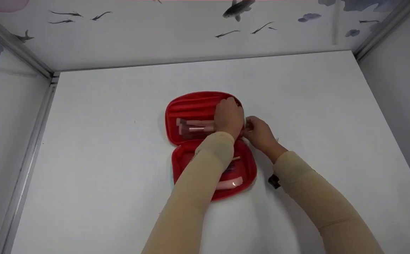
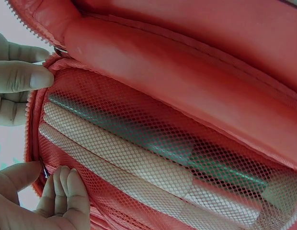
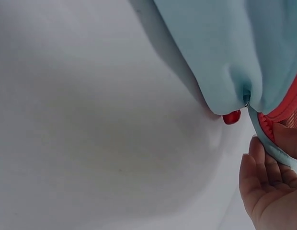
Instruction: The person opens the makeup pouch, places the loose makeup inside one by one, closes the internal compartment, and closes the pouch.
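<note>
A red-lined makeup bag (image 1: 194, 104) lies unfolded on the table, its outside light blue in the right wrist view. My left hand (image 1: 229, 118) is over the far half, pinching a small zipper pull (image 2: 45, 169) at the end of a mesh pocket (image 2: 74, 84). Several makeup brushes (image 2: 139, 165) lie behind that mesh. With thumb on top and fingers beneath, my right hand (image 1: 260, 135) grips the bag's zippered edge (image 3: 266, 127) near the fold. The left forearm partly hides the near half.
In the near half lie a pink-handled item (image 1: 229, 183) and some small dark things. A red zip tab (image 3: 232, 117) hangs from the bag's outside. A small black object (image 1: 274, 181) shows beside the right sleeve. Printed white panels (image 1: 148, 38) border the white table (image 1: 102, 148).
</note>
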A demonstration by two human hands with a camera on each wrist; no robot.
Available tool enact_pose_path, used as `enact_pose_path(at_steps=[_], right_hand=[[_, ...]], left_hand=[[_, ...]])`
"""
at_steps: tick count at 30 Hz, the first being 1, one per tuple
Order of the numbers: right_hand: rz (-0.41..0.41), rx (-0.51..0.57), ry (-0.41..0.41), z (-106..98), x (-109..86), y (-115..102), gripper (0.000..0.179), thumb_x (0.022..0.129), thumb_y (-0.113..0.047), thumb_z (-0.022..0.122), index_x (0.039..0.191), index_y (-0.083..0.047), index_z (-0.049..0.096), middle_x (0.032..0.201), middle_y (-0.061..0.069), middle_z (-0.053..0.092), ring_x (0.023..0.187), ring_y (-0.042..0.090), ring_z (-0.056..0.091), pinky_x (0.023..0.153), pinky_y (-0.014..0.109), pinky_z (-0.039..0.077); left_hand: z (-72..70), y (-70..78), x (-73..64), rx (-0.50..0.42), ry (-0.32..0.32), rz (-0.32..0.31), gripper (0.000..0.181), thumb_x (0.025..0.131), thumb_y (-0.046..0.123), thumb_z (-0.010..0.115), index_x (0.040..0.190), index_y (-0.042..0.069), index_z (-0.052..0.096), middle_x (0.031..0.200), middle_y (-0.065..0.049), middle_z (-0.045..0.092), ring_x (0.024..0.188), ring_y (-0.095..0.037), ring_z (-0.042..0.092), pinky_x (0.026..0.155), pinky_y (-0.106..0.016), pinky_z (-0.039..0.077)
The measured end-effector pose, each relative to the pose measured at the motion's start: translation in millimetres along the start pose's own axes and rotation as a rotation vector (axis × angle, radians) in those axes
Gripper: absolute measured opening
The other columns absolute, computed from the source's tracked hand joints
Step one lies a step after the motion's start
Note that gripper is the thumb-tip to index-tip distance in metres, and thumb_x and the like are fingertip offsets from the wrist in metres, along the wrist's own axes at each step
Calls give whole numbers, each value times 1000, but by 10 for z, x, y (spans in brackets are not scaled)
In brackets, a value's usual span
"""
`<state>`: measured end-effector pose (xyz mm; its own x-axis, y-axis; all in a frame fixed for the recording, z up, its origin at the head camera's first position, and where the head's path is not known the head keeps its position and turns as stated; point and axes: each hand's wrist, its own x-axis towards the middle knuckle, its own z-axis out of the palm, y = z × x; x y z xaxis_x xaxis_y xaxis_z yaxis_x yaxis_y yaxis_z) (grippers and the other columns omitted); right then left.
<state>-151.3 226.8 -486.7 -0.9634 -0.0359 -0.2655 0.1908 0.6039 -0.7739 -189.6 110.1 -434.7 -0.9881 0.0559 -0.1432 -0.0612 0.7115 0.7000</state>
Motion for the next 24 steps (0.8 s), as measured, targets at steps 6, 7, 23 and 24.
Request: enact_pose_path(at_steps=[6, 7, 23, 24], right_hand=[[4, -10, 14, 12, -19, -14, 32, 91, -5, 60, 121, 4, 54, 117, 22, 61, 112, 33, 57, 96, 43, 47], [0, -12, 15, 13, -24, -14, 32, 91, -5, 61, 121, 5, 54, 116, 22, 61, 112, 33, 57, 96, 43, 47], [-8, 57, 10, 12, -26, 12, 28, 90, -4, 64, 114, 5, 54, 110, 21, 61, 102, 29, 59, 85, 36, 48], [-4, 66, 9, 12, -24, 16, 28, 90, -4, 64, 114, 5, 55, 109, 20, 61, 99, 28, 59, 83, 34, 49]], left_hand=[[2, 10, -15, -35, 13, -24, 17, 97, 16, 53, 101, 7, 67, 91, -6, 65, 80, -15, 59, 74, -28, 53], [4, 11, -16, -48, 10, -27, 16, 97, 15, 53, 100, 7, 67, 90, -6, 65, 79, -15, 59, 73, -28, 52], [31, 7, -14, -65, 24, -56, 21, 96, 16, 53, 79, 11, 65, 68, -3, 59, 65, -15, 54, 61, -27, 48], [31, 6, -17, -67, 23, -51, 21, 96, 16, 54, 79, 11, 65, 68, -3, 59, 64, -15, 54, 61, -27, 48]])
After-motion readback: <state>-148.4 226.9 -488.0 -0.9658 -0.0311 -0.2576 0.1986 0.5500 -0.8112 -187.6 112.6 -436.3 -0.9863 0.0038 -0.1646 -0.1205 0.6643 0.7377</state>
